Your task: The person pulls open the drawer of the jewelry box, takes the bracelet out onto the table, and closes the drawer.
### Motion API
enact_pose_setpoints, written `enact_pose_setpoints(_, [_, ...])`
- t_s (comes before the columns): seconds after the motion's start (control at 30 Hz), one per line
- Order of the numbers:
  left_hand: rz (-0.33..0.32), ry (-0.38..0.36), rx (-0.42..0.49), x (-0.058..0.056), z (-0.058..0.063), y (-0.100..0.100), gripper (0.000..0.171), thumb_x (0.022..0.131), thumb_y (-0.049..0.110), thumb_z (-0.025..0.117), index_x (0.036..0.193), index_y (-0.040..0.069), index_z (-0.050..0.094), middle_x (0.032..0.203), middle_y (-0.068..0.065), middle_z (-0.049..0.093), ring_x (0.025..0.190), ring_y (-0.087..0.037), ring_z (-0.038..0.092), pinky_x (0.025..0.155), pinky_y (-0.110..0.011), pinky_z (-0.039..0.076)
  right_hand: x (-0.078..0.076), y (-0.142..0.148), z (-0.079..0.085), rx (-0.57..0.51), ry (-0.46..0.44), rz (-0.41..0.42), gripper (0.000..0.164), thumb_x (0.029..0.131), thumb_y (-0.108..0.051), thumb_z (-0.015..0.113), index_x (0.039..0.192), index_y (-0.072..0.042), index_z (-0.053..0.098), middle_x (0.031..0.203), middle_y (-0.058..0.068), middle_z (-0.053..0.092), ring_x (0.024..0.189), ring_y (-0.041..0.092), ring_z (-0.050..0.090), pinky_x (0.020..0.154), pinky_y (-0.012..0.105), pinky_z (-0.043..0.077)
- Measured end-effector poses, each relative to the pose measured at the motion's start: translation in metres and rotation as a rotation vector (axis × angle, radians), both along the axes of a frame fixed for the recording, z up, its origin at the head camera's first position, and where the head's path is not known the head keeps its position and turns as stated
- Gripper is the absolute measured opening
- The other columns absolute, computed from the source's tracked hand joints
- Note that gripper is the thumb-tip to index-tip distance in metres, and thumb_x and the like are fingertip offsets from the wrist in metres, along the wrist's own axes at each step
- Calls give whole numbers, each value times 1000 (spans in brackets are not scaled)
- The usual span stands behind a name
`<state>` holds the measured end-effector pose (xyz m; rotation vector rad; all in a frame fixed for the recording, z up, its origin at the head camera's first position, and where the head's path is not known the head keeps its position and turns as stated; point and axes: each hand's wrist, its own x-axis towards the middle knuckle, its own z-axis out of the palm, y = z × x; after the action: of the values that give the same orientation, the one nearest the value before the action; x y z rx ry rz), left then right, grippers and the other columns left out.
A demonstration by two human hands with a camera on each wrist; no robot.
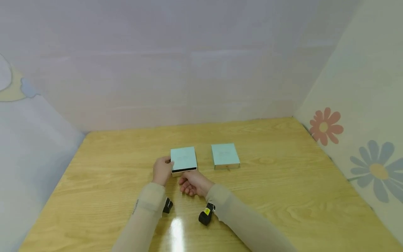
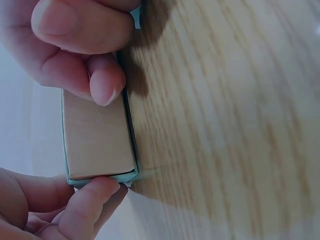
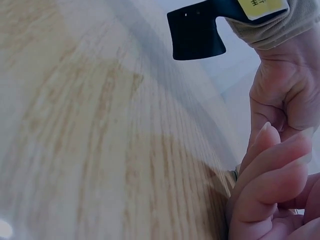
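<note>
On the table lies a pale blue-green drawer box (image 1: 183, 158) with a tan front face (image 2: 100, 137). A black strip shows along its front edge, as if the inner tray stands slightly out of the sleeve. My left hand (image 1: 162, 171) grips the left side of the box near its front corner. At the front, my right hand (image 1: 196, 183) has its curled fingers against the tan face, where they cover part of it. The right hand's contact at the front edge is partly hidden.
A second pale blue-green box (image 1: 225, 154) with a tan front sits to the right on the wooden table (image 1: 283, 196). Behind rises a pale wall (image 1: 201, 80). A flower-patterned wall stands at the right. A black strap (image 1: 206, 214) hangs from my right wrist.
</note>
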<state>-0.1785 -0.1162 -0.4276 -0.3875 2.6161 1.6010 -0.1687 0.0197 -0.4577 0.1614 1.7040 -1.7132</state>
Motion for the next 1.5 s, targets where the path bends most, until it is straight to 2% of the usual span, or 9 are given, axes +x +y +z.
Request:
enact_pose_setpoints(0.27, [5,-7,14,-5,6,1,35,98,-1,50,130,-15,52,131,-31,53,125,-42,48,101,-50,43,-5,1,5,-2,-8,11,28,98,-11,42,78,-5,59,54,2,56,40,5,43,36,16,34])
enact_pose_setpoints(0.5, [21,-34,13,-4,8,2,38,98,0,51,133,-14,50,134,-31,50,127,-42,45,101,-50,42,-4,1,6,0,-8,9,28,99,-11,42,79,-4,60,55,2,56,40,4,41,35,15,33])
enact_pose_setpoints(1.13, [45,-53,45,1,6,1,42,98,-1,50,137,-17,43,136,-33,46,128,-44,42,103,-50,41,0,1,1,5,-13,18,30,99,-11,41,76,-6,59,53,1,54,40,4,38,35,16,29])
enact_pose_setpoints(1.5, [48,-58,57,1,7,4,42,99,0,50,138,-14,43,138,-31,46,119,-39,50,89,-43,49,1,2,-1,-7,-15,16,30,100,-11,41,75,-6,58,53,1,53,40,4,37,35,16,29])
